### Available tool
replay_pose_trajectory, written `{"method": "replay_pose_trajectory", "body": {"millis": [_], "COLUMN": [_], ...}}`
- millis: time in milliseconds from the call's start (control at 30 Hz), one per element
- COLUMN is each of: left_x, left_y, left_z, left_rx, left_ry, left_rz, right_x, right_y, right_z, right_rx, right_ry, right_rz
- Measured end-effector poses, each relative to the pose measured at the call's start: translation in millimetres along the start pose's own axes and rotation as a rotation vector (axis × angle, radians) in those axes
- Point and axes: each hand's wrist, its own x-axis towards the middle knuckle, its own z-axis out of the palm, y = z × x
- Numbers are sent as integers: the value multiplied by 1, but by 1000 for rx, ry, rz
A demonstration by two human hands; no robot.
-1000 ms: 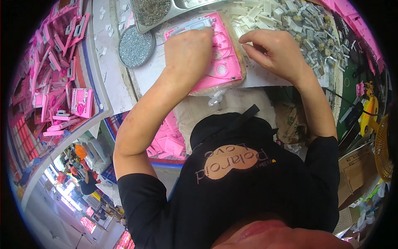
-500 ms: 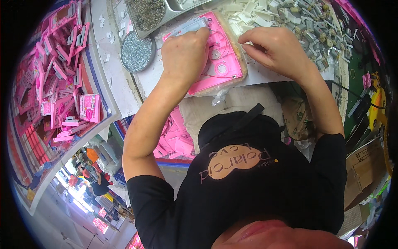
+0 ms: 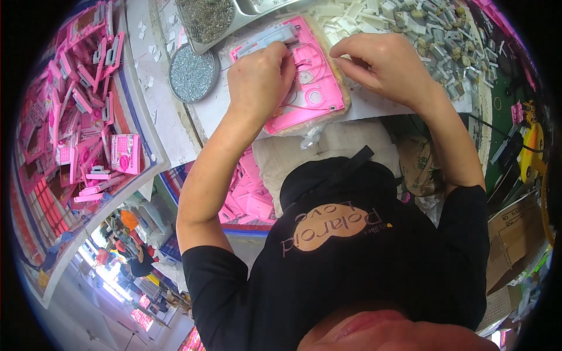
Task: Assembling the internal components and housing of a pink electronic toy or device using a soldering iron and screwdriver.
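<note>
A pink plastic casing (image 3: 280, 123) lies tilted on a plastic-wrapped pad (image 3: 344, 98) at the front of the worktable. It has round openings, thin wires and a grey plastic piece (image 3: 266, 38) along its far end. My left hand (image 3: 257, 79) rests over the casing's left side, fingers curled in just below the grey piece; its fingertips and whatever they hold are hidden. Off the casing's right edge hovers my right hand (image 3: 383, 67), index finger and thumb bent towards each other. Anything between those tips is too small to make out.
Left of the casing stand a round dish of small silvery parts (image 3: 192, 75) and a metal tray of springs (image 3: 208, 23). White and grey plastic pieces (image 3: 436, 44) are heaped at the far right. Pink casings (image 3: 88, 128) pile up at the left, others (image 3: 249, 193) below the table edge.
My left hand has drawn back slightly towards me, uncovering more of the grey piece. My right hand has shifted a little to the left and away from me.
</note>
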Motion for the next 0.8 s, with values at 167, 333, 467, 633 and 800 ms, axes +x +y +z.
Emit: {"method": "replay_pose_trajectory", "body": {"millis": [167,333,467,633,800], "left_x": [2,8,14,14,-4], "left_y": [-2,6,11,1,-3], "left_z": [3,-6,-12,-33,-36], "left_rx": [7,167,277,241,-12], "left_ry": [60,-49,-160,-367,-369], "left_rz": [56,97,127,180,97], "right_x": [3,2,4,4,20], "right_y": [-1,1,-3,-2,-8], "right_z": [2,3,-4,-6,13], "right_rx": [-17,-29,7,31,-28], "right_ry": [-1,14,-14,-14,-39], "right_rz": [-9,-80,-35,-11,109]}}
